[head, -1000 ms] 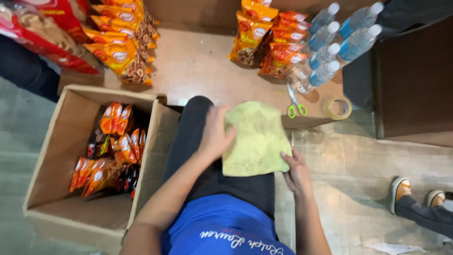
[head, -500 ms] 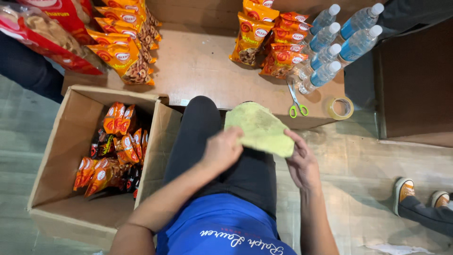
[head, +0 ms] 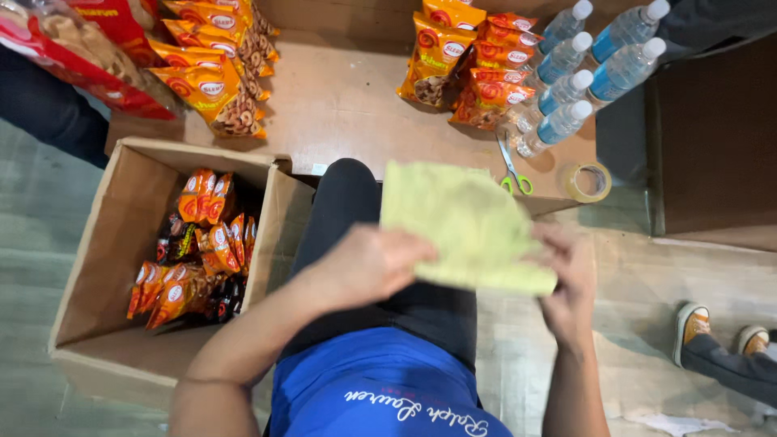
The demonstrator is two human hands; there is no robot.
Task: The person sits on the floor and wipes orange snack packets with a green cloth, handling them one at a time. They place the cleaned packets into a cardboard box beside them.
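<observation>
Since half a second ago the yellow cloth (head: 465, 222) has been spread wider again and raised a little over the lap, and both hands have shifted along its lower edge. Now the left hand (head: 368, 263) is closed on the cloth's lower left edge, fingers curled over it, while the right hand (head: 566, 279) pinches the lower right corner from underneath. Between them the cloth hangs slightly tilted, its far edge reaching over the near rim of the desk (head: 348, 105) in the picture.

On the desk, just beyond the cloth, lie scissors (head: 511, 168) with green handles, and beside them a tape roll (head: 589, 181). Farther back a group of water bottles (head: 579, 77) with blue labels lies next to a pile of orange snack packs (head: 469, 69). A second pile of orange packs (head: 218, 65) sits on the desk's left part, with a large red bag (head: 77, 61) at the far left.

On the floor to the person's left stands an open cardboard box (head: 105, 267), partly filled with more orange packs (head: 194, 251). At the lower right another person's shoes (head: 716, 332) show on the floor (head: 639, 283).
</observation>
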